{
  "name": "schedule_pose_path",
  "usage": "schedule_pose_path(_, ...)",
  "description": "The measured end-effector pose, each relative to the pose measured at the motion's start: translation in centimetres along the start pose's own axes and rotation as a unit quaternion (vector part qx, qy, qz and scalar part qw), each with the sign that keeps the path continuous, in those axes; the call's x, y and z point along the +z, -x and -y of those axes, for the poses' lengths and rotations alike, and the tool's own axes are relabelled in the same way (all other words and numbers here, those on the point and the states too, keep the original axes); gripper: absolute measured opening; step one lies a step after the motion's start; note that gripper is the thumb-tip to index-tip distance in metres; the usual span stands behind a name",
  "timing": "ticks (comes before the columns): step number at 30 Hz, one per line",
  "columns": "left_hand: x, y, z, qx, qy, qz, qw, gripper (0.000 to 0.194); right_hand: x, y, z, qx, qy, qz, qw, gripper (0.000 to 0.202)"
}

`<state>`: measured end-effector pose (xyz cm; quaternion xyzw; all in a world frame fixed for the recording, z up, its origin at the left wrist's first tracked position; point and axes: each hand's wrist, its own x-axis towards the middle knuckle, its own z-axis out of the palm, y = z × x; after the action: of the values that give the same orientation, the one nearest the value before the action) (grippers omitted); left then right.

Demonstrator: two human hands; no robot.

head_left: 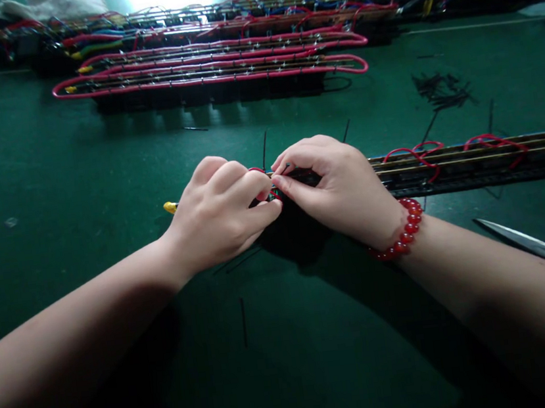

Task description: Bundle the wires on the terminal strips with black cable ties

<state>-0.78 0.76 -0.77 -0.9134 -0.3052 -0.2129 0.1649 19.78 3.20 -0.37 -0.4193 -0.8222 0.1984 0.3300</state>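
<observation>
A long dark strip with brass-coloured rails (477,169) and looped red wires (410,155) lies across the middle of the green table. Its left part is largely covered by my hands. My left hand (228,209) is closed over it, thumb and fingers pinching around a bit of red wire (275,194). Close beside it, my right hand (334,186) is closed in a pinch; a thin black cable tie end (286,166) shows at its fingertips. Another black cable tie (264,150) sticks up from the strip between the hands. A yellow tip (170,207) pokes out left of my left hand.
Behind lie similar strips with thick red cable (212,79) and a longer wired assembly (278,5). A pile of black offcuts (442,90) lies at back right. Scissors (536,244) rest beside my right forearm. A loose black tie (243,322) lies in front.
</observation>
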Motion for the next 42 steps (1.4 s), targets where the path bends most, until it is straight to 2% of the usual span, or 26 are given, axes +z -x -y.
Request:
schedule_pose_path(4, -0.2, -0.1, 0.1, 0.026, -0.008, 0.035, 0.999, 0.014, 0.0, 0.0, 0.1, 0.004, 0.006, 0.002, 1.0, 0.013)
schedule_pose_path(9, 0.1, -0.1, 0.4, 0.018, 0.042, 0.014, 0.999, 0.012, 0.0, 0.0, 0.1, 0.002, 0.021, 0.003, 1.0, 0.012)
schedule_pose_path(16, 0.3, -0.1, 0.4, 0.009, 0.057, 0.003, 0.998, 0.012, 0.1, 0.2, 0.2, -0.008, -0.018, -0.058, 0.998, 0.011)
schedule_pose_path(21, 0.5, 0.0, 0.4, 0.002, 0.053, 0.014, 0.998, 0.011, 0.3, 0.4, 0.3, 0.022, -0.051, -0.082, 0.995, 0.007)
schedule_pose_path(25, 0.5, 0.0, 0.3, 0.0, 0.044, 0.028, 0.999, 0.012, 0.4, 0.6, 0.2, 0.044, -0.074, -0.094, 0.992, 0.014)
schedule_pose_path(30, 0.7, 0.1, 0.3, -0.004, 0.037, 0.022, 0.999, 0.011, 0.3, 0.6, 0.2, 0.045, -0.061, -0.089, 0.993, 0.005)
schedule_pose_path(42, 0.8, 0.1, 0.4, 0.024, 0.039, 0.005, 0.999, 0.016, 0.5, 0.4, -0.1, -0.002, 0.015, -0.066, 0.998, 0.011)
